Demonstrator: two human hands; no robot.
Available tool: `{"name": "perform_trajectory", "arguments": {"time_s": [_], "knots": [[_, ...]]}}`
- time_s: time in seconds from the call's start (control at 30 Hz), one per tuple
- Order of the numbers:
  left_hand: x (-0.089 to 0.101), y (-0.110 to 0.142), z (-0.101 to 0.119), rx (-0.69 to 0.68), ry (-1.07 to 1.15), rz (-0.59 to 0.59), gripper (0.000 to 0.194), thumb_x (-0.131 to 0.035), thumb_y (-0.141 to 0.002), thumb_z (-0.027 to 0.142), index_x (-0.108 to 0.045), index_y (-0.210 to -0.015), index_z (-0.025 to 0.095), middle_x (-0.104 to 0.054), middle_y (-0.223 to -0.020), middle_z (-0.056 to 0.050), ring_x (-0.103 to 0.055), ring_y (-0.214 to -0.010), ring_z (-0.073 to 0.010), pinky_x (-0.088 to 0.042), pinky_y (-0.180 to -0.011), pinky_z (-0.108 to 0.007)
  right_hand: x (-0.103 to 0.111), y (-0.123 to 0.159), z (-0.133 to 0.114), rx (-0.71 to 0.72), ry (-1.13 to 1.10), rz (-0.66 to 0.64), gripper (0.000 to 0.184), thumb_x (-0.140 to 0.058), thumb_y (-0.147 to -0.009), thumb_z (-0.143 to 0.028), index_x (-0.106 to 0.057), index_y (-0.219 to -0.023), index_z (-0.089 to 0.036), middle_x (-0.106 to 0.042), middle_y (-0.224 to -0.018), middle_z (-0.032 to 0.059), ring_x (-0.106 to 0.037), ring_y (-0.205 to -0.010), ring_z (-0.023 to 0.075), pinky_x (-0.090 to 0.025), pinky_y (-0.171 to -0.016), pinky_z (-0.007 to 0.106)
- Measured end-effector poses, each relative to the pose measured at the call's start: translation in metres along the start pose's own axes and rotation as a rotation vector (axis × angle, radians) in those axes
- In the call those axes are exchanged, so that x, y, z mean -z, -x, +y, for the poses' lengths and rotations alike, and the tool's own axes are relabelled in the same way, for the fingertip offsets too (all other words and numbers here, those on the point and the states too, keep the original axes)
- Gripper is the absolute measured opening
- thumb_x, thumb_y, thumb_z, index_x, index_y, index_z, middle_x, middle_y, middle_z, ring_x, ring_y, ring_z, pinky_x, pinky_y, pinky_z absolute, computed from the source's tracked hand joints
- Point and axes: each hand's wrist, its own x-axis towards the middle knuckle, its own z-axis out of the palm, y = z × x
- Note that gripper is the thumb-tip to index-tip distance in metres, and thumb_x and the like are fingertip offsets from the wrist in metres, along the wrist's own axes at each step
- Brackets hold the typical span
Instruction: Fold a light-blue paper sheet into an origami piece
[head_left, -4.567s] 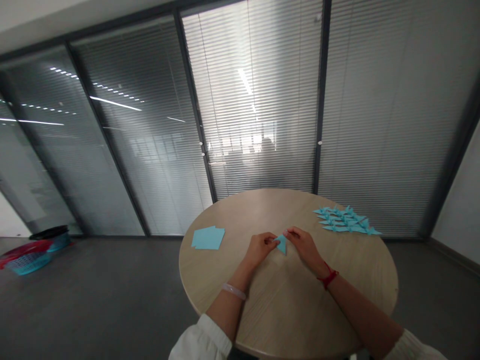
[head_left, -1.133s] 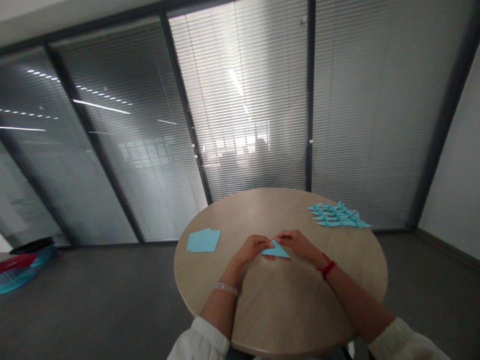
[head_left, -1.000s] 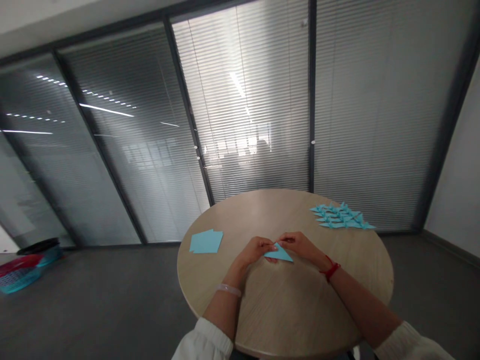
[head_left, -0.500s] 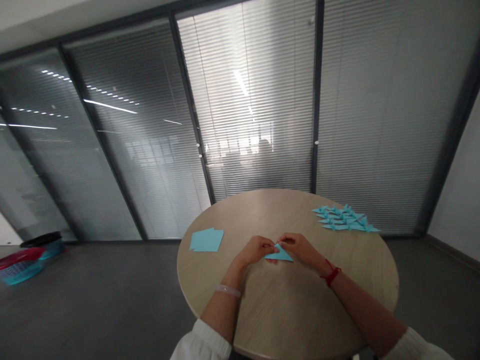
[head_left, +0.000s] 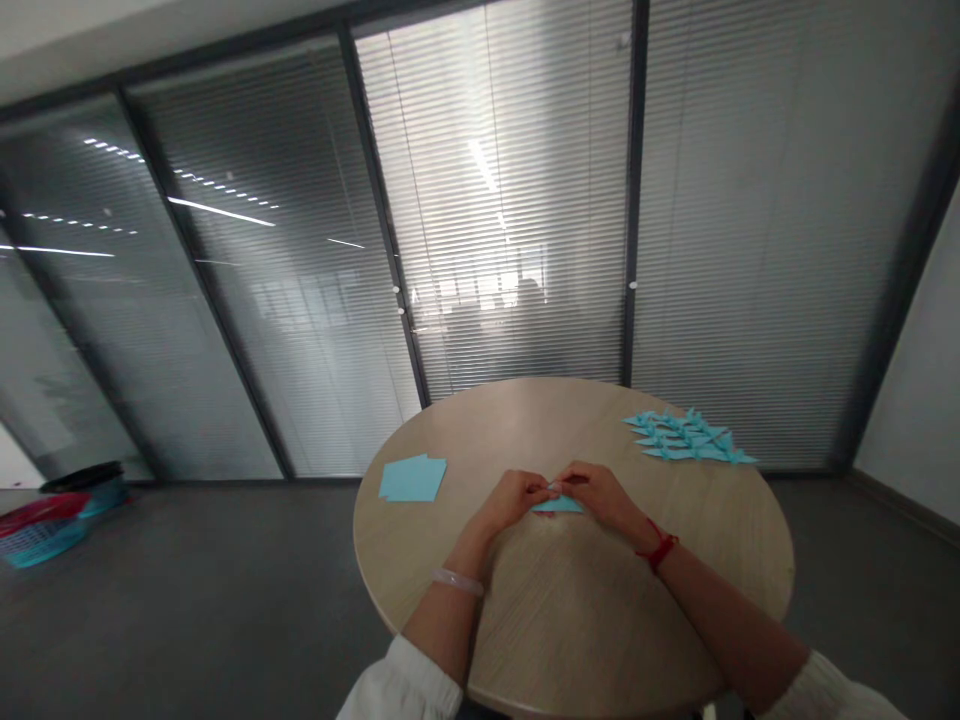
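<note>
Blue folded paper (head_left: 556, 506) pinched in fingers of left hand (head_left: 510, 502) and right hand (head_left: 596, 495).

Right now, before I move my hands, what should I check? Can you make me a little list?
Left hand on the blue paper triangle: ok, its fingertips pinch the top of the paper.
Right hand on the paper too: ok, it pinches right beside the left hand.
Paper corners lined up: cannot tell, your fingers hide them.
Spare blue sheets: ok, they lie on the round wooden table, left of your hands.
Folded paper cranes: ok, they lie apart from your hands, farther across the table on the right.
</note>
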Motion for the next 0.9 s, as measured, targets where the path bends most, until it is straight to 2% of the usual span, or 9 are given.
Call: {"name": "perform_trajectory", "arguments": {"time_s": [0.33,0.53,0.67,0.8,0.9], "knots": [[-0.002,-0.001,-0.002,0.019,0.09,-0.025,0.045,-0.053,-0.079,0.053,-0.068,-0.075,0.011,-0.055,-0.06,0.001,-0.043,-0.057,-0.0111,-0.03,-0.052,-0.021,0.001,0.004,-0.008,0.12,0.054,0.064,0.019,-0.059,-0.079,-0.035,-0.067,-0.072,-0.019,-0.066,-0.072,0.0034,-0.061,-0.071,0.0164,-0.047,-0.067,0.026],[-0.002,0.002,0.002,0.007,0.239,-0.068,0.045,-0.053,-0.079,0.054,-0.064,-0.069,0.011,-0.055,-0.06,0.001,-0.049,-0.057,-0.0116,-0.034,-0.054,-0.02,-0.002,0.006,-0.013,0.14,0.056,0.081,0.018,-0.057,-0.08,-0.03,-0.066,-0.069,-0.02,-0.065,-0.07,0.0023,-0.06,-0.069,0.0154,-0.044,-0.065,0.025],[-0.001,0.003,0.006,0.006,0.259,-0.073,0.043,-0.054,-0.079,0.052,-0.064,-0.07,0.011,-0.057,-0.061,0.0,-0.05,-0.056,-0.0116,-0.035,-0.053,-0.02,-0.003,0.005,-0.01,0.12,0.064,0.088,0.017,-0.058,-0.078,-0.029,-0.067,-0.066,-0.02,-0.066,-0.069,0.0017,-0.06,-0.067,0.0156,-0.043,-0.064,0.025],[-0.001,0.002,0.006,0.004,0.162,-0.003,0.044,-0.053,-0.08,0.052,-0.064,-0.068,0.012,-0.057,-0.058,0.001,-0.048,-0.055,-0.011,-0.035,-0.053,-0.021,-0.003,0.003,-0.009,0.063,0.072,0.116,0.016,-0.058,-0.076,-0.03,-0.066,-0.068,-0.02,-0.065,-0.068,0.0016,-0.058,-0.065,0.0157,-0.042,-0.061,0.024],[-0.002,0.0,0.005,0.028,0.194,0.012,0.046,-0.052,-0.079,0.055,-0.064,-0.069,0.012,-0.06,-0.061,0.0,-0.053,-0.058,-0.0127,-0.039,-0.057,-0.022,0.0,0.003,-0.009,0.004,0.082,0.15,0.017,-0.057,-0.076,-0.033,-0.065,-0.069,-0.019,-0.065,-0.067,0.002,-0.057,-0.063,0.0161,-0.042,-0.06,0.025]]}}
